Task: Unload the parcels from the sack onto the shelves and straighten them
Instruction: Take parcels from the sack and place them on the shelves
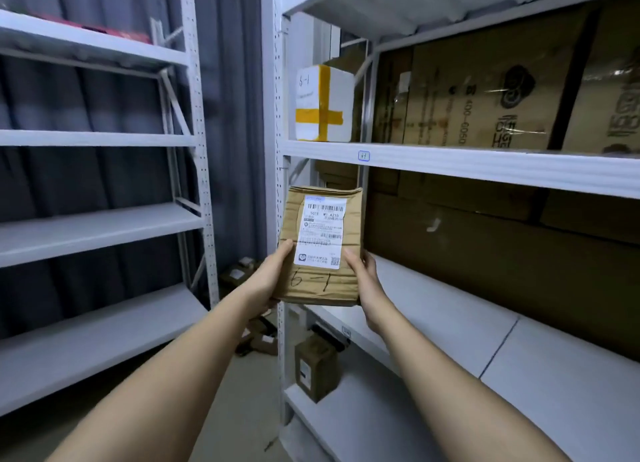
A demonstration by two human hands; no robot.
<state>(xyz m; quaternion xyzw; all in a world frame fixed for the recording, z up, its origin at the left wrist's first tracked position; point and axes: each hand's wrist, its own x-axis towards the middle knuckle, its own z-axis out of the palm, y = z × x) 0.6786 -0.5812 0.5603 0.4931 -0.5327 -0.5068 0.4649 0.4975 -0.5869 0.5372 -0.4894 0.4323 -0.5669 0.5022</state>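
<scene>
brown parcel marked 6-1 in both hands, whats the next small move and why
Probably lift it up and forward onto the shelf that carries the small blue tag. The left hand and right hand grip the brown parcel below that shelf's edge, and the white box already standing there is also marked 6-1, with free space on the shelf edge right beside it.

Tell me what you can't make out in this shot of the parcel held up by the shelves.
Head view only:
- Sack: not in frame.
- Brown parcel: back and underside face away; the fine print on its label is too small to read.
- Left hand and right hand: fingers behind the parcel are hidden by it.
- Parcels on the floor: partly hidden by the left arm and shelf post, dim.
- Cartons on the upper shelf: cut off by the right edge.
</scene>
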